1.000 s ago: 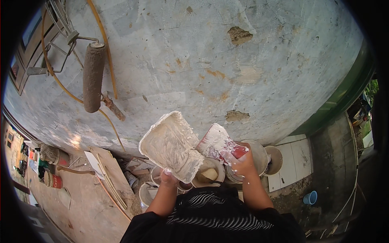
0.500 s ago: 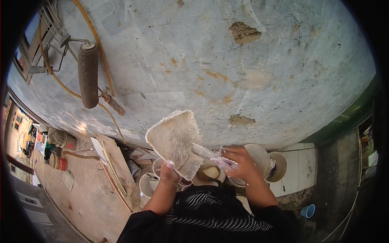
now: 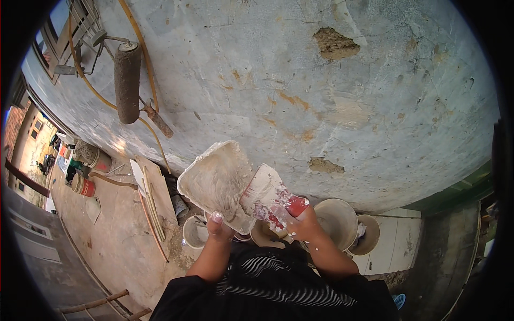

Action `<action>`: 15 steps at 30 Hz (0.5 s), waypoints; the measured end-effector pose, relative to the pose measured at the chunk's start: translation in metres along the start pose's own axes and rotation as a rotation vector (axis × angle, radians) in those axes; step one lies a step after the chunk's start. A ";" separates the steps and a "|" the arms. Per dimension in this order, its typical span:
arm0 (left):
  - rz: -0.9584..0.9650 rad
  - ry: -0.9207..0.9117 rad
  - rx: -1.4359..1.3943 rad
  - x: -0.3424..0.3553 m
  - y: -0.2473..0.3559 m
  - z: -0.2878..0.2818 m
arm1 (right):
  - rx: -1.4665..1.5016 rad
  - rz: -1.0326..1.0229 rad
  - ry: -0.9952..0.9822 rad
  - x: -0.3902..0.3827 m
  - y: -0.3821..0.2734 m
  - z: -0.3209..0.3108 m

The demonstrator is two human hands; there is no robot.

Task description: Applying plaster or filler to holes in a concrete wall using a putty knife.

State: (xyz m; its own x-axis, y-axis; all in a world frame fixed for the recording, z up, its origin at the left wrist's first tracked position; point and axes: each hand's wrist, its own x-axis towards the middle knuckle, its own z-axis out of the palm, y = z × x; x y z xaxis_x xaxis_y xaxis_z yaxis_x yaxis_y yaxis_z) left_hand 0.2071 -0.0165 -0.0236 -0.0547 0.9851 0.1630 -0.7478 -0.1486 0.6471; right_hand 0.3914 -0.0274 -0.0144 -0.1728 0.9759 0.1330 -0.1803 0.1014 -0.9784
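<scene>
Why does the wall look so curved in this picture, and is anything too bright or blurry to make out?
Head view: the fisheye lens bows the flat grey wall and blackens the corners. Daylight is even, with a bright glare patch low on the wall near the hose. The left hand with its plaster board and the right hand with its putty knife are sharp; the far yard at left is small and smeared.

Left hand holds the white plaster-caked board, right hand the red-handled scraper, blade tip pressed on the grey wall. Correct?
Not quite. In the head view the red-handled scraper in the right hand has its blade on the white plaster-caked board, not the grey wall. The left hand holds that board.
</scene>
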 end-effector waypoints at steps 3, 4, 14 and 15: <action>0.023 -0.043 0.062 0.004 -0.001 -0.007 | -0.072 0.118 -0.006 -0.003 -0.008 0.004; 0.026 -0.051 0.062 0.004 -0.002 -0.006 | 0.022 0.067 -0.065 -0.002 -0.004 0.008; -0.017 -0.261 0.097 0.013 -0.016 0.019 | 0.460 0.192 0.025 -0.018 0.004 -0.002; -0.008 -0.291 0.117 0.013 -0.017 0.018 | 0.462 0.186 0.031 -0.018 0.004 -0.001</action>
State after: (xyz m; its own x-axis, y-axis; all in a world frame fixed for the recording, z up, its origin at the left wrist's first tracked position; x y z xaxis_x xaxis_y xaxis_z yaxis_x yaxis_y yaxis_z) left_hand 0.2313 -0.0023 -0.0192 0.1555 0.9225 0.3534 -0.6653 -0.1667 0.7278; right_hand 0.3950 -0.0443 -0.0206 -0.2149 0.9754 -0.0491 -0.5603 -0.1643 -0.8118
